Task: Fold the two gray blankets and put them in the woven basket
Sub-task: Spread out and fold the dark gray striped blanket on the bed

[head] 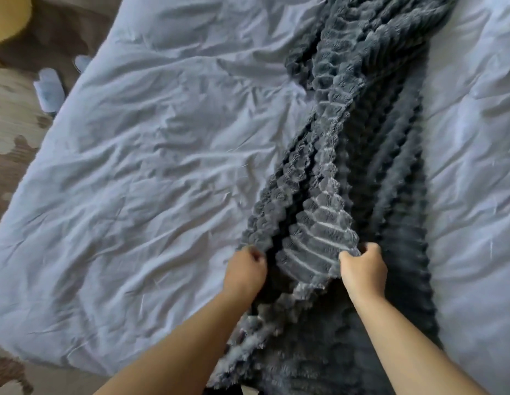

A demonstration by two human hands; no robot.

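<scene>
A dark gray ribbed plush blanket (370, 143) lies bunched in a long strip across the bed, running from the near edge to the far right. My left hand (245, 270) grips one bunched fold of it near the front. My right hand (363, 266) grips a neighbouring fold a little to the right, lifting a ridge of fabric between the two hands. The near end of the blanket hangs over the bed's edge between my forearms. Only one blanket is visible, and no woven basket is in view.
The bed is covered by a wrinkled pale blue sheet (139, 172). Left of it is a brown patterned carpet (11, 124) with a pair of light blue slippers (50, 88). A yellow round object (7, 15) sits at the top-left corner.
</scene>
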